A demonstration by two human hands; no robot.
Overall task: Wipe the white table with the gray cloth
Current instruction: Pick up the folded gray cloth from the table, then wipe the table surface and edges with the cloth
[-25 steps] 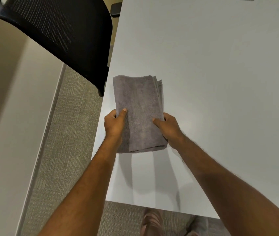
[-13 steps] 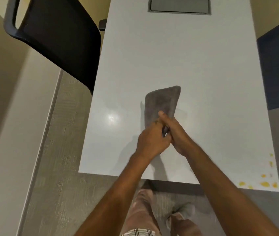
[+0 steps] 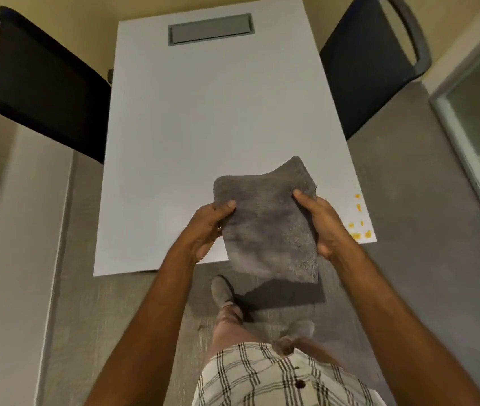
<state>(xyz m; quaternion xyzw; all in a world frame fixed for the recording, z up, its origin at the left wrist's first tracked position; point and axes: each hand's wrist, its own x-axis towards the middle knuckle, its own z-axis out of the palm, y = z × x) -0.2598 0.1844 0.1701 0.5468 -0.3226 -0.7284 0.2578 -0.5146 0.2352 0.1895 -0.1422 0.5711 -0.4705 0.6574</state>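
The folded gray terry cloth point(image 3: 271, 227) is held up in the air over the near edge of the white rectangular bench point(image 3: 203, 127), its lower part hanging past that edge above the floor. The left hand point(image 3: 208, 230) is closed on the cloth's left side, thumb lying on top. The right hand point(image 3: 325, 222) is closed on the cloth's right side, thumb likewise on top and fingers curled beneath. Small yellow spots point(image 3: 357, 221) sit on the bench's near right corner, just to the right of the right hand. A gray rectangular inset panel point(image 3: 210, 30) lies at the bench's far end. One black mesh-backed chair point(image 3: 42, 83) stands to the bench's left, another black chair point(image 3: 370, 63) to its right.
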